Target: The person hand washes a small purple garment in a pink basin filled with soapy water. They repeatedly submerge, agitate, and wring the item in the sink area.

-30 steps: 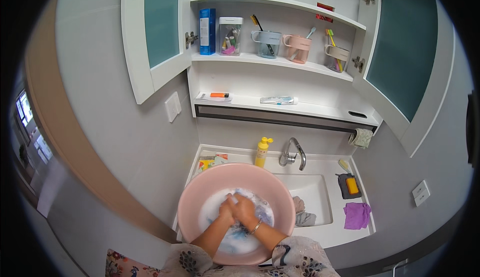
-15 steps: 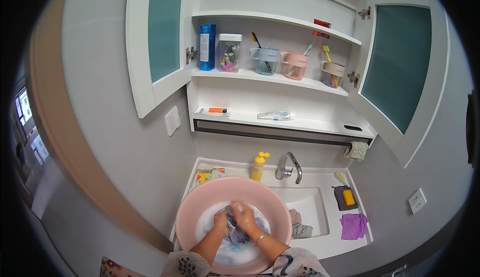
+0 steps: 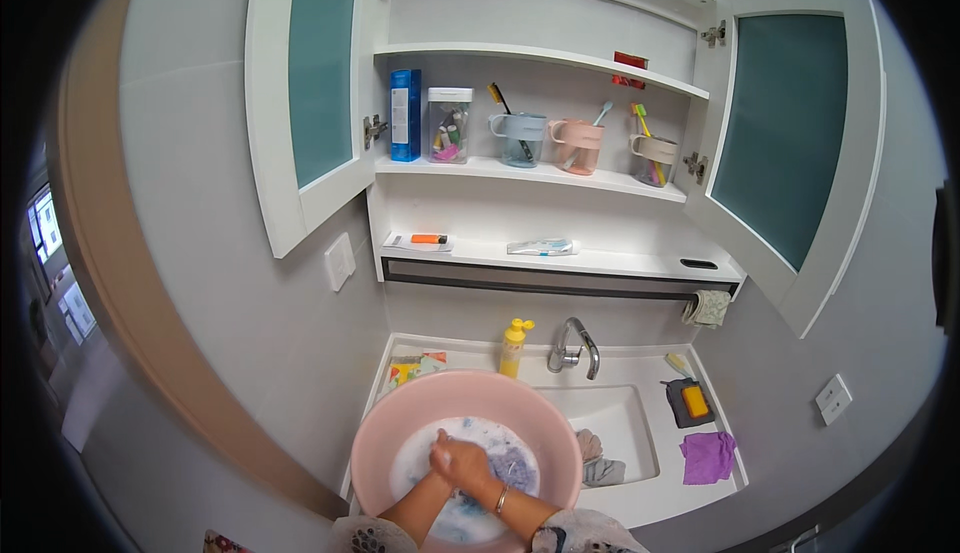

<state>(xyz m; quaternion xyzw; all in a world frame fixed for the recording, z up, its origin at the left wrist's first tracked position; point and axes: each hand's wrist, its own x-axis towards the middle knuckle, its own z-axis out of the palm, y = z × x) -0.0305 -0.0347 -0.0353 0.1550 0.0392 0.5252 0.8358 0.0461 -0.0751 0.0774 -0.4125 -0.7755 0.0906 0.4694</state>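
A large pink basin (image 3: 385, 423) holds white suds and water. In the suds lies a wet grey-purple cloth (image 3: 514, 468), just right of my hands. My right hand (image 3: 466, 462) is closed and pressed over my left hand (image 3: 437, 463), above the left half of the suds. The left hand's fingers are also closed and partly hidden by the right. Whatever they may hold between them cannot be made out. A bracelet (image 3: 502, 499) circles my right wrist.
Right of the basin is a white sink (image 3: 625, 423) with wet cloths (image 3: 603, 471) in it. Behind stand a yellow bottle (image 3: 512, 351) and a chrome faucet (image 3: 575, 345). A purple cloth (image 3: 708, 458) lies at right. Above hangs a cabinet with open doors (image 3: 785, 143) and cups (image 3: 577, 147).
My hands have drawn together, the right now covering the left, and sit slightly left of before. The grey-purple cloth that was between them now lies in the suds at right. The view has tilted slightly upward.
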